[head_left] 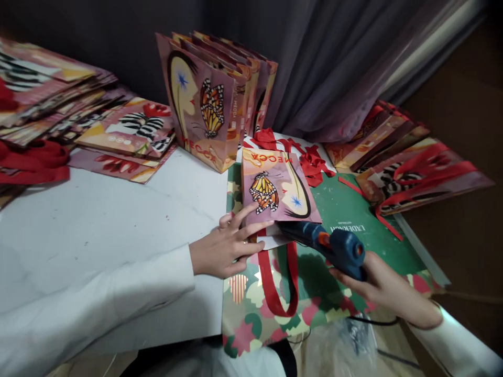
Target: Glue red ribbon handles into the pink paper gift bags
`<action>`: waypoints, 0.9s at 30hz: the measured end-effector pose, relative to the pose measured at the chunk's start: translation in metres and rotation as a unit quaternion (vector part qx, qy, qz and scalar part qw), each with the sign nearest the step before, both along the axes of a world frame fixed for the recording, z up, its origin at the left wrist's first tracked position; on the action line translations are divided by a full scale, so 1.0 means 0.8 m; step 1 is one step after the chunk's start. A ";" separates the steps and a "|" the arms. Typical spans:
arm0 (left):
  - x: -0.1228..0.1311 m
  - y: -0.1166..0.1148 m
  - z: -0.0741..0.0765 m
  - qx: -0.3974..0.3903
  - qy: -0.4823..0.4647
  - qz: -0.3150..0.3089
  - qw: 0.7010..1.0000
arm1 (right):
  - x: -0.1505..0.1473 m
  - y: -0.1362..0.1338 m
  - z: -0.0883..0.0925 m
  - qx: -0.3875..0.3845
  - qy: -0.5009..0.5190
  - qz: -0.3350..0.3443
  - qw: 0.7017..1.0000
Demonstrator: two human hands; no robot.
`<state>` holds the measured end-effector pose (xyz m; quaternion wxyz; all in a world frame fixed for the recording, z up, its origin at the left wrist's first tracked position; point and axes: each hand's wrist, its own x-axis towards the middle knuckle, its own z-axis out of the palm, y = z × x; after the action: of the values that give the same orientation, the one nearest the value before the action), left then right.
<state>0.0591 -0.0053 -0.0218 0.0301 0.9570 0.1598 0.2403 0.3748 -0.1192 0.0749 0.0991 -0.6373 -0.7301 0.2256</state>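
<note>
A small paper bag (279, 183) with a butterfly and a face print lies flat, its opening toward me. My left hand (226, 243) rests on the opening edge with its fingers spread. A red ribbon loop (265, 288) hangs out of that opening over the patterned green sheet (330, 204). My right hand (377, 283) is closed round the handle of a dark blue glue gun (338, 246). The gun's nozzle points left into the bag's mouth, and its tip is hidden under the upper panel.
Upright bags (208, 104) stand at the back centre. Flat bag stacks (133, 128) and red ribbons (35, 159) lie on the left. Loose red ribbon pieces (312, 165) lie behind the bag. More bags with ribbons (424, 175) lean at the right, before a grey curtain (314, 57).
</note>
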 end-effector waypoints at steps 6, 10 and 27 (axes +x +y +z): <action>0.001 -0.001 -0.002 -0.004 -0.002 -0.002 1.000 | -0.007 -0.001 0.014 -0.010 -0.053 0.017 0.998; 0.002 -0.002 -0.003 -0.006 -0.021 -0.002 1.000 | -0.013 0.001 0.022 -0.013 -0.070 0.021 0.997; 0.004 -0.003 -0.012 0.002 -0.033 0.000 0.999 | -0.069 0.010 0.041 -0.005 -0.265 0.014 0.964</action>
<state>0.0619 -0.0074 -0.0315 0.0334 0.9485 0.1579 0.2725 0.3199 -0.1115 0.1076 -0.1045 -0.6645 -0.7380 0.0535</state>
